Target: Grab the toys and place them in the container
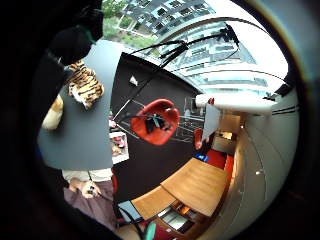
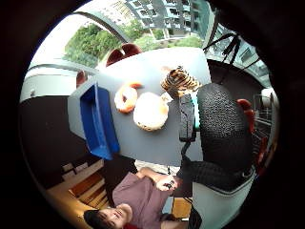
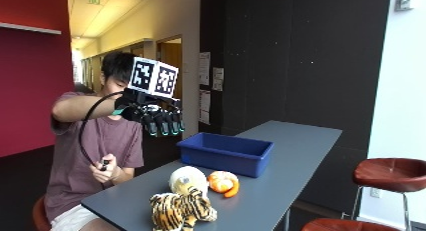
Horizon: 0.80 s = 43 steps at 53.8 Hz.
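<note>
Above the grey worktop [image 3: 293, 156] I see my grip [image 3: 156, 118], the black-gloved right hand, raised in the air with its fingers hanging straight down, spread a little and holding nothing. Well below it and apart from it lie the toys. Nearest under the grip sits a round cream plush toy [image 3: 188, 179], and touching its side is a small orange plush toy [image 3: 223, 181]. Further out from the grip, toward the near end of the worktop, stands a striped orange-and-black plush tiger [image 3: 180, 208], just in front of the cream one. Below the grip and off to its far side rests the blue rectangular plastic container [image 3: 225, 153], open at the top, with none of the toys in it. From my thumb-side palm camera I see the container [image 2: 97, 121], the orange toy [image 2: 126, 97], the cream toy [image 2: 150, 111] and the tiger [image 2: 180, 80] all lined up on the worktop.
</note>
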Motion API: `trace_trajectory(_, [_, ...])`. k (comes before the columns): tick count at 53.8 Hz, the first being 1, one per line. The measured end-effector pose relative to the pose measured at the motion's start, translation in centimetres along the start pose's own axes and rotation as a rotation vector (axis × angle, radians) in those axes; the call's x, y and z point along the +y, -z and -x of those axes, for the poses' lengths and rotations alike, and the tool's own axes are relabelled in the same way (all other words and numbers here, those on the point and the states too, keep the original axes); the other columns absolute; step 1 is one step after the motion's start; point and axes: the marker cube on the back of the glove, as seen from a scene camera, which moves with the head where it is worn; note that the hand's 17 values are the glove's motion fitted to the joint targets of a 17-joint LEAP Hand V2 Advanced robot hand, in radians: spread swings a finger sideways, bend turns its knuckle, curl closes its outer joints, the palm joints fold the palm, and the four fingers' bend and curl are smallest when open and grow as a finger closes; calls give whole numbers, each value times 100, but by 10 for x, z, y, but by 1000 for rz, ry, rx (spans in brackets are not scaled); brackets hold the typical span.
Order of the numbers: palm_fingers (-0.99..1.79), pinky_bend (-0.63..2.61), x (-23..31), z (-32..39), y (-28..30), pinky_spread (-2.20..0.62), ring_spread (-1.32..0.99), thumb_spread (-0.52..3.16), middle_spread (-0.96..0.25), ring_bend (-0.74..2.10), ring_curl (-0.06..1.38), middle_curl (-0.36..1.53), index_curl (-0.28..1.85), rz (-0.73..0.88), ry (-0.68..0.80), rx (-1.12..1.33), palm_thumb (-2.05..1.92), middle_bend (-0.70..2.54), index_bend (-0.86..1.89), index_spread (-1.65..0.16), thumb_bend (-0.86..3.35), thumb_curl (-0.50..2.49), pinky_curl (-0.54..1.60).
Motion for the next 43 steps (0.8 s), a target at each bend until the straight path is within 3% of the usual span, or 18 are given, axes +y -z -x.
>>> trace_trajectory(7, [23,68,-5,1,-4,-11,-9,96,-1,41,11,7,6,14,-4,15,3,18,11,-14,7,2,22])
trace_trajectory(16, [17,74,-12,2,-9,-13,-13,138,-2,49,16,14,10,32,-11,26,0,21,13,-17,8,7,27])
trace_trajectory(27, [12,79,-19,10,-16,-14,-15,158,-2,54,19,21,15,50,-6,12,-2,23,14,-19,7,11,30])
trace_trajectory(43, [2,92,-33,15,-25,-10,-10,155,-1,62,24,29,18,53,-4,-55,-7,24,10,-18,-3,13,35])
